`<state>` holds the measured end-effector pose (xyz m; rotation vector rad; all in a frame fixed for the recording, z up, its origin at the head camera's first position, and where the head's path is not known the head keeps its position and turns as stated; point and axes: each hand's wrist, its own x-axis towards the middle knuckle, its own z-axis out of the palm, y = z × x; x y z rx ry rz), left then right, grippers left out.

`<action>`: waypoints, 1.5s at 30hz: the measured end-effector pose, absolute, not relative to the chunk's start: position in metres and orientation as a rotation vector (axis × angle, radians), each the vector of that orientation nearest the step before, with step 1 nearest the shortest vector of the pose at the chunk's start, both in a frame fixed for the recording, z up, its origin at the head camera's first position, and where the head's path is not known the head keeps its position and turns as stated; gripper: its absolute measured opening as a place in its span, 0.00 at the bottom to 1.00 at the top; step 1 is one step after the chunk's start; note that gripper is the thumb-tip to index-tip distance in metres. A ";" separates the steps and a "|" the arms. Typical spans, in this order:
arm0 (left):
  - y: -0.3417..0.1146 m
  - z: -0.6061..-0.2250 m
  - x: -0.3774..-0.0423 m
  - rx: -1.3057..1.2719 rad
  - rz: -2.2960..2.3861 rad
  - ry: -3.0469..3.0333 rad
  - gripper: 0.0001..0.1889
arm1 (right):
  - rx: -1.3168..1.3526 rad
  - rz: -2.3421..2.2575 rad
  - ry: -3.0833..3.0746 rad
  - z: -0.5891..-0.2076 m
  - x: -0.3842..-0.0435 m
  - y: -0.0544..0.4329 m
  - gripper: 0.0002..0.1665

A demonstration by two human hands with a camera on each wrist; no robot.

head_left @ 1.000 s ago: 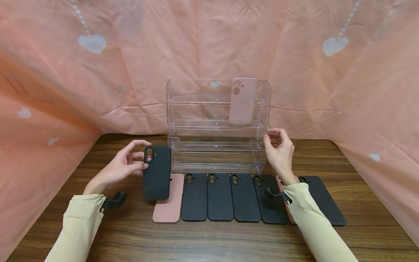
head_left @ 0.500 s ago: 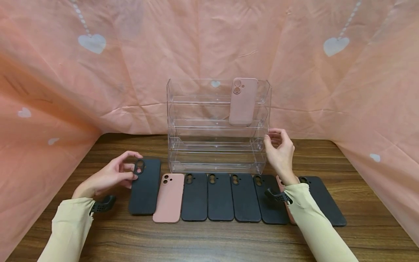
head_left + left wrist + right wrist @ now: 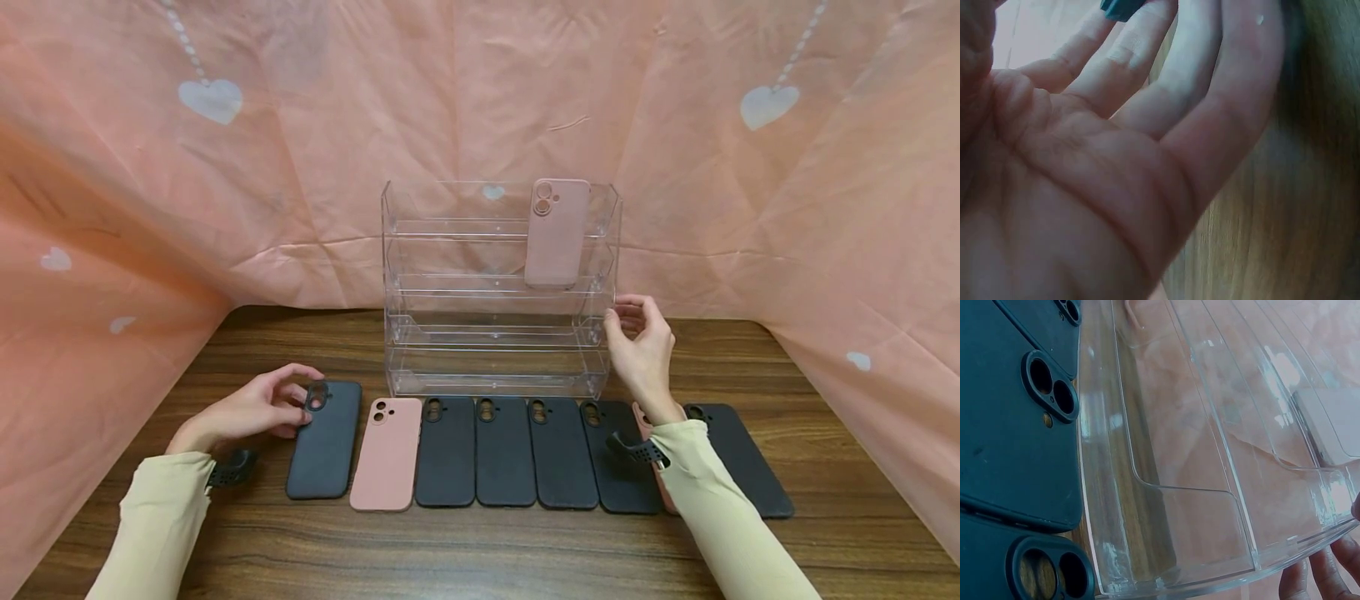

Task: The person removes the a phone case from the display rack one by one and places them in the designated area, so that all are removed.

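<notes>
At the left end of the row, my left hand (image 3: 247, 408) pinches the upper left edge of a black phone case (image 3: 324, 450), which is down at the tabletop. Only a dark corner of that case (image 3: 1124, 7) shows beyond the fingers in the left wrist view. My right hand (image 3: 643, 354) holds the right side wall of a clear tiered acrylic rack (image 3: 495, 385). Its fingertips wrap the rack's edge (image 3: 1260, 572) in the right wrist view. A pink phone case (image 3: 557, 237) stands upright in the rack's upper part, toward the right.
A pink phone case (image 3: 388, 458) lies right of the held one, followed by several black phone cases (image 3: 506, 454) along the rack's front. My right forearm partly covers another pink case (image 3: 642, 419); a black case (image 3: 742, 458) ends the row. Pink cloth (image 3: 495, 100) surrounds the wooden table (image 3: 480, 550).
My left hand has moved the black phone case left and down, from over the pink case to the tabletop beside it. My right hand stays on the rack.
</notes>
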<state>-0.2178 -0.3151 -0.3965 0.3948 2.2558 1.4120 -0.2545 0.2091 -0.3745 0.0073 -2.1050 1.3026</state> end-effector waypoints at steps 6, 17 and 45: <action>-0.312 -0.397 -0.221 0.414 1.314 2.303 0.35 | 0.008 1.305 -2.106 -0.375 -0.254 0.209 0.13; -0.301 -0.397 -0.220 0.400 1.255 2.342 0.35 | 0.007 1.300 -2.103 -0.376 -0.255 0.209 0.14; -0.299 -0.402 -0.221 0.386 1.249 2.386 0.30 | 0.000 1.287 -2.103 -0.376 -0.254 0.208 0.14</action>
